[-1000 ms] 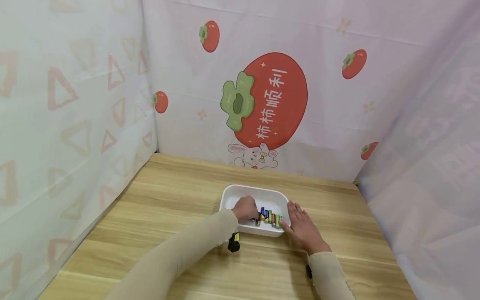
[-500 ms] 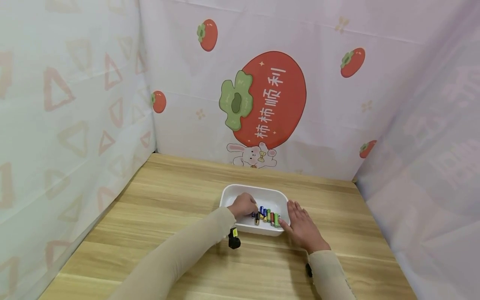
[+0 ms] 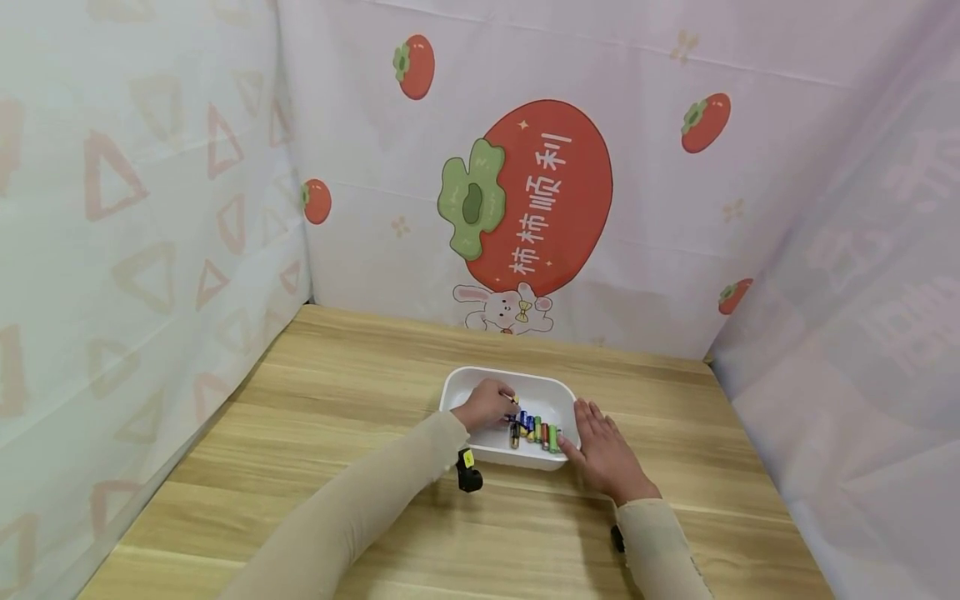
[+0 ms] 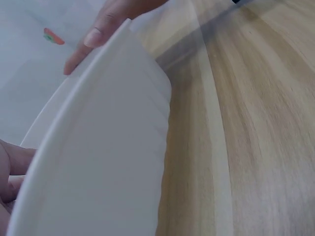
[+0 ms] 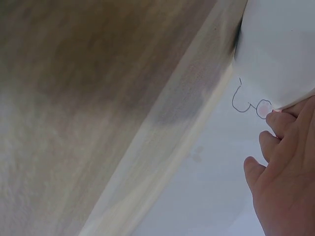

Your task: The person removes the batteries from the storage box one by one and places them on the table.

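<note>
A white plastic tray (image 3: 457, 385) lies on the table, with several small batteries (image 3: 537, 429) side by side in its right half. They are green, red, blue and black-and-gold. My left hand (image 3: 483, 405) reaches over the near wall into the tray. Its curled fingers and thumb pinch a battery just left of the row; only a small end of it shows. Along the tray's right end my right hand (image 3: 611, 454) rests with straight fingers against the outside, thumb at the near corner. In the right wrist view the right hand (image 5: 288, 167) touches the tray's outer wall (image 5: 275, 54).
The wood-grain table (image 3: 360, 367) extends on all sides of the tray. Patterned cloth hangs behind it, with a large red persimmon print (image 3: 562, 192), and plain cloth walls rise at left and right. A small black camera (image 3: 469, 473) hangs under my left wrist.
Inside the tray my left hand has shifted slightly left and away from me, rising a little from beside the batteries with one pinched. My right hand stays at the tray's right end.
</note>
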Tool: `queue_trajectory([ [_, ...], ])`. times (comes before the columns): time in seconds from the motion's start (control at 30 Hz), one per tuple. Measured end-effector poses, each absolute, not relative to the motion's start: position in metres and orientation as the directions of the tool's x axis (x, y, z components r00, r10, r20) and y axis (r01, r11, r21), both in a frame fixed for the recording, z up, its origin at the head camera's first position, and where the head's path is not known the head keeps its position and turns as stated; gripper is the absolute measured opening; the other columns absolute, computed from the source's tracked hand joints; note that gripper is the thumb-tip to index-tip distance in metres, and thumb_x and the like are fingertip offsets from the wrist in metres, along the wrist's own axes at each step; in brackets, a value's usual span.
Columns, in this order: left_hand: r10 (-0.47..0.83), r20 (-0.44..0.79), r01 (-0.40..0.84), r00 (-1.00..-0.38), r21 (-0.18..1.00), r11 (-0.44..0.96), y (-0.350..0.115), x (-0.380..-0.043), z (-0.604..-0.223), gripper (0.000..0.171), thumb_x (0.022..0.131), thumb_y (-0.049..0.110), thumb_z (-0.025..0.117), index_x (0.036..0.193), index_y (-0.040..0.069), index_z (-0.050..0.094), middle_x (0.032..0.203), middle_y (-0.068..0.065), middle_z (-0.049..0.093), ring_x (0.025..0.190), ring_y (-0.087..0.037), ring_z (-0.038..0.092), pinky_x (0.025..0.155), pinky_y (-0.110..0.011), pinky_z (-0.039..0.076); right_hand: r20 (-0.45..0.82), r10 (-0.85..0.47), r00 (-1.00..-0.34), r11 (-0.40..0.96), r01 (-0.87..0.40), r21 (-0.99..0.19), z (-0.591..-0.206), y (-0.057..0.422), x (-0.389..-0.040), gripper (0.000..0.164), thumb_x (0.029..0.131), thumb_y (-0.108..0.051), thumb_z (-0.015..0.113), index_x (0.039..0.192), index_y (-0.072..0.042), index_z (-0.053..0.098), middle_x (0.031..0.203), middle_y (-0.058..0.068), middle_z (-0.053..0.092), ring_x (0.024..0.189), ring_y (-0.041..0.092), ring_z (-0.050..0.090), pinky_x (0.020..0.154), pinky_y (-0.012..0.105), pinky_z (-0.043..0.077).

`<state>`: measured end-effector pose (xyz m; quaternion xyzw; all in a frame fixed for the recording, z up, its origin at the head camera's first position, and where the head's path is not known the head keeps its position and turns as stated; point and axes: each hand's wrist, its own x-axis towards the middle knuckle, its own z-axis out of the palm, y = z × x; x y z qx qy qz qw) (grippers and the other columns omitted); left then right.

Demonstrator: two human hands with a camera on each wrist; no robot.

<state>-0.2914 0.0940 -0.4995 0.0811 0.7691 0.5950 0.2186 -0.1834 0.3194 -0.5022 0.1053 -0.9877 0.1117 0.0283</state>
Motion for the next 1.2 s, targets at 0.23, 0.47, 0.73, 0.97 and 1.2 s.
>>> queue_trajectory([
  [0.23,0.401,-0.250,-0.203,-0.881,0.967,0.156,0.093,-0.298,-0.493,0.032,0.088,-0.004,0.068,0.119,-0.008,0.060,0.097,-0.012,0.064,0.088,-0.024,0.066,0.072,-0.034,0.059,0.078,-0.207,-0.975,0.953,-0.218,-0.209,-0.503,0.319,-0.185,0.083,0.100,-0.059,0.033,0.153,0.003,0.015,0.158,0.017,0.018,0.145,0.035,0.012,0.116,0.054,0.013],
  [0.47,0.406,-0.256,-0.222,-0.877,0.966,0.131,0.084,-0.297,-0.476,0.030,0.091,0.001,0.067,0.119,-0.006,0.060,0.100,-0.012,0.065,0.089,-0.024,0.065,0.073,-0.033,0.059,0.089,-0.212,-0.973,0.954,-0.226,-0.199,-0.500,0.319,-0.185,0.081,0.101,-0.057,0.036,0.153,0.002,0.016,0.159,0.017,0.017,0.145,0.034,0.012,0.116,0.054,0.012],
  [0.73,0.390,-0.271,-0.225,-0.880,0.961,0.159,0.070,-0.300,-0.471,0.031,0.091,0.005,0.068,0.119,-0.006,0.062,0.100,-0.011,0.065,0.087,-0.022,0.066,0.074,-0.035,0.059,0.109,-0.234,-0.966,0.958,-0.248,-0.143,-0.501,0.321,-0.184,0.083,0.100,-0.058,0.034,0.153,0.003,0.017,0.160,0.016,0.012,0.146,0.033,0.009,0.117,0.052,0.008],
  [0.97,0.383,-0.265,-0.219,-0.885,0.962,0.160,0.056,-0.304,-0.467,0.033,0.092,0.005,0.067,0.122,-0.008,0.060,0.100,-0.013,0.066,0.088,-0.023,0.067,0.077,-0.038,0.059,0.095,-0.268,-0.959,0.949,-0.280,-0.144,-0.501,0.324,-0.181,0.088,0.099,-0.061,0.036,0.152,0.005,0.015,0.160,0.018,0.011,0.146,0.035,0.009,0.117,0.052,0.010],
  [1.2,0.371,-0.283,-0.235,-0.885,0.957,0.170,0.042,-0.305,-0.464,0.033,0.091,0.005,0.067,0.121,-0.007,0.061,0.104,-0.016,0.065,0.088,-0.024,0.066,0.084,-0.043,0.056,0.054,-0.269,-0.962,0.951,-0.274,-0.143,-0.495,0.322,-0.181,0.088,0.099,-0.063,0.031,0.153,0.004,0.013,0.160,0.017,0.010,0.146,0.033,0.008,0.118,0.050,0.010],
])
